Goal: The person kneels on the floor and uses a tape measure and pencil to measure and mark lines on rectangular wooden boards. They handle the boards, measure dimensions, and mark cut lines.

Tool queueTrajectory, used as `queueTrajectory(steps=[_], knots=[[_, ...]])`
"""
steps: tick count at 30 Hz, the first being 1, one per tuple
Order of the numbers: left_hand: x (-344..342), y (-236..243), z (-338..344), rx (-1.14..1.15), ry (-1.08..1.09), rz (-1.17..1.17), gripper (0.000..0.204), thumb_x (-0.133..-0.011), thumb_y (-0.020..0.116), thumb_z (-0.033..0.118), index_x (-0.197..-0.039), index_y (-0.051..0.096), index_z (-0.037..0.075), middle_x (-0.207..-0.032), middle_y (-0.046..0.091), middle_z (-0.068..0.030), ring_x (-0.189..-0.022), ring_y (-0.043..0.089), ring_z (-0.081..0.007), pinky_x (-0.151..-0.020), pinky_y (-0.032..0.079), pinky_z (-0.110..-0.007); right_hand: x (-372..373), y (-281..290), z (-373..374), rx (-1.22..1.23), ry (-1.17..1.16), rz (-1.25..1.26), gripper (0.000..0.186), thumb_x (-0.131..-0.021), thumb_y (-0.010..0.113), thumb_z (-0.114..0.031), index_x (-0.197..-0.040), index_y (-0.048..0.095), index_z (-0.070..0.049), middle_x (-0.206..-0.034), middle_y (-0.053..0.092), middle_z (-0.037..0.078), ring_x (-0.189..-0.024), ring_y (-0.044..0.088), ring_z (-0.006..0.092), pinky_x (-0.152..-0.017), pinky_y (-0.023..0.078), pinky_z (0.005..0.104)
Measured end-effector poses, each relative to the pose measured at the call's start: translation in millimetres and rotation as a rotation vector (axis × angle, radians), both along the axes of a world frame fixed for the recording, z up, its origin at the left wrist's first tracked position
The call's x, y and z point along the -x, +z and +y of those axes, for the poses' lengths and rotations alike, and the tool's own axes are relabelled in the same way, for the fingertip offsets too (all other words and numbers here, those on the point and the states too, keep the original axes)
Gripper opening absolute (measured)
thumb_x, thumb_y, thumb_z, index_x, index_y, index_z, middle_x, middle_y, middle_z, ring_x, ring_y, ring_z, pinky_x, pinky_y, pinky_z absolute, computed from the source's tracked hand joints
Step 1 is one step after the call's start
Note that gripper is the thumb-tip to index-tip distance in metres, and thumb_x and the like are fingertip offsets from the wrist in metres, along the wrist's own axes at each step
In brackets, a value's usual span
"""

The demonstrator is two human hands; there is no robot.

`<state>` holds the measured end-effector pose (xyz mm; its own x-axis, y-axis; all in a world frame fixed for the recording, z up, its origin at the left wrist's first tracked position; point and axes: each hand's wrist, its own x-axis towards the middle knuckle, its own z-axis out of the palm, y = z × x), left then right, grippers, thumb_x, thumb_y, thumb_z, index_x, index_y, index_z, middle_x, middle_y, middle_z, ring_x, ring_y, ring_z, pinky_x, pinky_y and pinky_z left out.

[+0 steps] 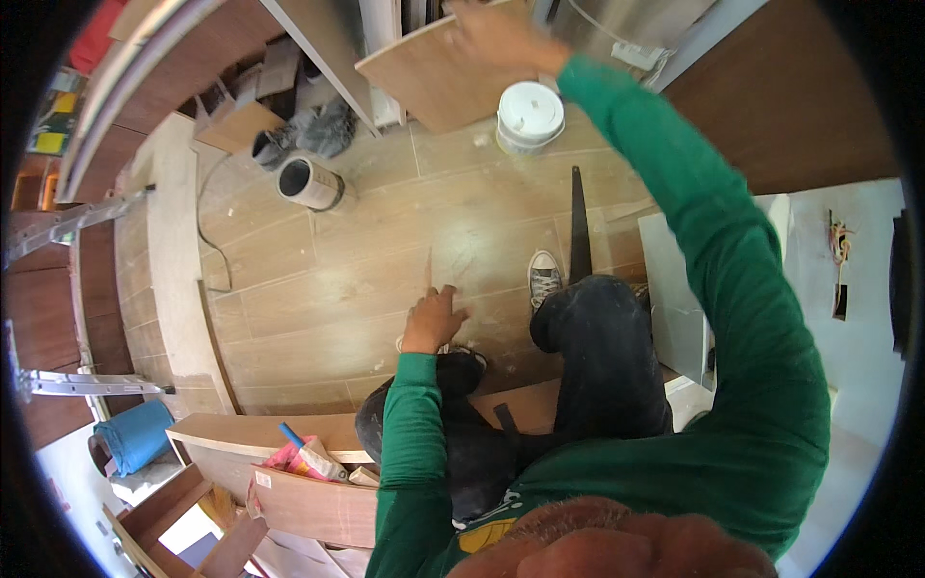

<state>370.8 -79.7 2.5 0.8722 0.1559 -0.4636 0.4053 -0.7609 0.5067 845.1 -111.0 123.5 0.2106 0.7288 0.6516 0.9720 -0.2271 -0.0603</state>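
Observation:
My right arm reaches to the far side, where my right hand (506, 40) is at the upper edge of a tilted plywood board (434, 82). The hand is slightly blurred and appears closed on that edge. A white lidded bucket (531, 113) stands on the floor just below that forearm. My left hand (434, 320) hangs over the floor near my left shoe, fingers apart and holding nothing. A thin strip (429, 268) shows just beyond its fingertips. Beside my right shoe (544, 277) lies a handsaw (578, 226), its dark blade pointing away and its handle hidden by my leg.
An open can (308, 184) stands farther left, near grey shoes (328, 130) and a cardboard box (236, 125). A long pale plank (178, 260) lies along the left. Ladder legs (92, 383) jut in there. Wooden boxwork (313, 501) is close behind me; a white panel (674, 299) stands right.

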Motion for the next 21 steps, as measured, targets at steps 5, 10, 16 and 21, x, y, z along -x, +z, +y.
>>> queueTrajectory(steps=[5, 10, 16, 21], knots=[[-5, -1, 13, 0.171, 0.097, -0.02, 0.056, -0.101, 0.072, 0.04, -0.144, 0.06, 0.006, -0.127, 0.068, -0.0276, -0.117, 0.067, -0.0472, -0.095, 0.056, -0.053, -107, -8, 125, 0.167, -0.185, -0.145, 0.046, -0.094, 0.059, -0.018, -0.129, 0.064, 0.012, -0.121, 0.066, 0.034, -0.108, 0.065, 0.0473, -0.094, 0.054, 0.0538], [-6, -6, 31, 0.046, 0.111, 0.032, 0.055, -0.102, 0.069, 0.041, -0.141, 0.06, 0.004, -0.124, 0.068, -0.0283, -0.113, 0.067, -0.0488, -0.092, 0.055, -0.056, -99, -27, 160, 0.203, -0.438, -0.133, 0.043, -0.091, 0.057, -0.014, -0.126, 0.067, 0.01, -0.127, 0.065, 0.027, -0.121, 0.057, 0.0425, -0.092, 0.051, 0.0599], [2, -12, 33, 0.105, 0.088, 0.0, 0.055, -0.103, 0.068, 0.043, -0.141, 0.06, 0.005, -0.124, 0.067, -0.028, -0.112, 0.067, -0.0494, -0.092, 0.055, -0.056, -121, -43, 172, -0.144, -0.408, -0.003, 0.039, -0.094, 0.051, -0.011, -0.123, 0.067, 0.01, -0.132, 0.06, 0.033, -0.124, 0.056, 0.0494, -0.1, 0.051, 0.0593], [-2, -11, 34, 0.077, 0.028, 0.01, 0.055, -0.103, 0.069, 0.042, -0.142, 0.06, 0.005, -0.125, 0.067, -0.0274, -0.113, 0.067, -0.0494, -0.093, 0.055, -0.055, -144, -55, 164, -0.066, -0.667, 0.004, 0.05, -0.091, 0.054, -0.006, -0.132, 0.058, 0.022, -0.145, 0.053, 0.04, -0.14, 0.049, 0.0532, -0.11, 0.051, 0.0569]])
